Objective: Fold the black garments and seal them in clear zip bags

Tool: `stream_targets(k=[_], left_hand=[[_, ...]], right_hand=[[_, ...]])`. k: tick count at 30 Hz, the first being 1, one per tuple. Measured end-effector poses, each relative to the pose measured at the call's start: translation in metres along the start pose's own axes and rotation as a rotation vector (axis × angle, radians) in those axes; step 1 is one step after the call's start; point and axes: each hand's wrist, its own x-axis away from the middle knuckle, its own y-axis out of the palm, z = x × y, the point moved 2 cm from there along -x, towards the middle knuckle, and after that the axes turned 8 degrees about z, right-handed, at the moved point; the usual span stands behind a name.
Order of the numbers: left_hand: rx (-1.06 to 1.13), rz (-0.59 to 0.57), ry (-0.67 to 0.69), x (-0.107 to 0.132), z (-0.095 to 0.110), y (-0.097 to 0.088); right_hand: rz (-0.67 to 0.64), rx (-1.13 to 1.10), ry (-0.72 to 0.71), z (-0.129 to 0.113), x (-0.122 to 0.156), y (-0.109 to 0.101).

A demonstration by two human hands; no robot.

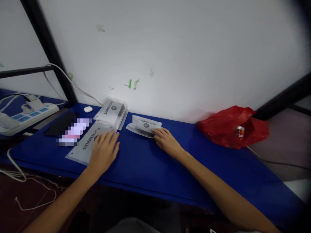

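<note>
My left hand (104, 150) lies over a flat frosted plastic bag (84, 145) printed ROCKBROS, its fingers stretched out and slightly apart. Behind it sits a pile of similar bags (110, 110), the top one with something dark showing inside. A smaller, folded ROCKBROS bag (143, 124) with a dark item in it rests on the blue tabletop to the right of the pile. My right hand (167, 140) has its curled fingers on that bag's right end; the thumb is hidden.
A red plastic bag (230, 127) lies at the right against the wall. To the left are a phone with a blurred screen (74, 132), a dark flat object (60, 124), a white earbud case (88, 109) and a power strip (31, 116) with cables. Black metal posts (52, 51) flank the blue table (150, 171).
</note>
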Motion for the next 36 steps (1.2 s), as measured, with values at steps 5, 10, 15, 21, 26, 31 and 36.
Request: stream_targets(k=[5, 10, 15, 21, 26, 31, 36], left_hand=[[0.093, -0.033, 0.237, -0.013, 0.069, 0.003], [0.175, 0.002, 0.318, -0.022, 0.091, 0.009], [0.223, 0.071, 0.349, -0.024, 0.088, 0.005], [0.266, 0.116, 0.333, -0.023, 0.078, 0.001], [0.315, 0.075, 0.307, -0.023, 0.071, 0.001], [0.338, 0.013, 0.302, -0.027, 0.08, -0.003], [0.47, 0.028, 0.382, -0.031, 0.107, -0.005]], right_hand=[[0.036, 0.009, -0.02, -0.029, 0.022, -0.036], [0.133, -0.085, 0.035, -0.047, 0.035, -0.065], [0.258, -0.184, 0.172, -0.043, 0.049, -0.067], [0.378, -0.303, 0.217, -0.039, 0.056, -0.065], [0.455, -0.314, 0.233, -0.041, 0.053, -0.068], [0.477, -0.331, 0.2, -0.047, 0.052, -0.068], [0.473, -0.344, 0.172, -0.055, 0.052, -0.064]])
